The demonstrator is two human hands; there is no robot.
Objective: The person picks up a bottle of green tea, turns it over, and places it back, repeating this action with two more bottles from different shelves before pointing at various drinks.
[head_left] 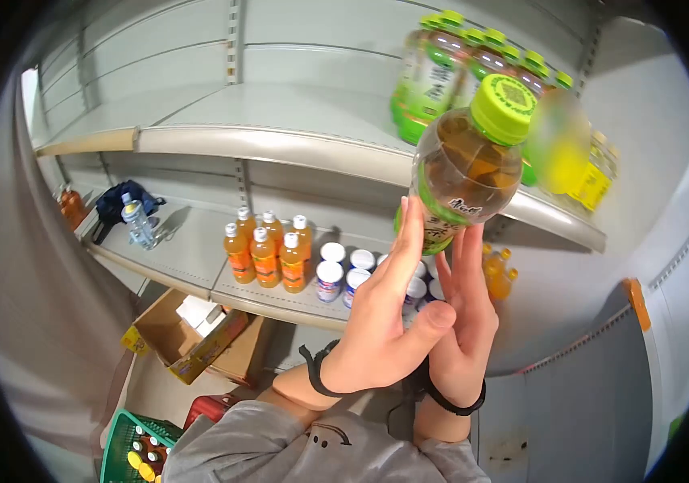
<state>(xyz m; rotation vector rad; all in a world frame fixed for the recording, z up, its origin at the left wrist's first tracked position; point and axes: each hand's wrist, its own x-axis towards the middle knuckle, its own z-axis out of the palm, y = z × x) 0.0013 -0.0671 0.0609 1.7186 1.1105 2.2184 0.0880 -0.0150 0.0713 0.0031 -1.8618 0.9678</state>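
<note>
A tea bottle [467,173] with a bright green cap and brown liquid is tilted, raised in front of the upper shelf. My left hand [388,314] presses its straight fingers on the bottle's left side, thumb out toward the right. Against the lower part of the bottle lie the fingers of my right hand [467,322], partly hidden by the left thumb. The bottle is pinched between both hands. Just behind it, a group of similar green-capped bottles [433,84] stands on the upper shelf [280,145].
Orange drink bottles [264,258] and white-lidded jars [330,278] stand on the lower shelf [187,262]. Yellow packs [594,177] sit at the upper right. An open cardboard box [159,330] and a green crate [115,451] holding bottles are on the floor.
</note>
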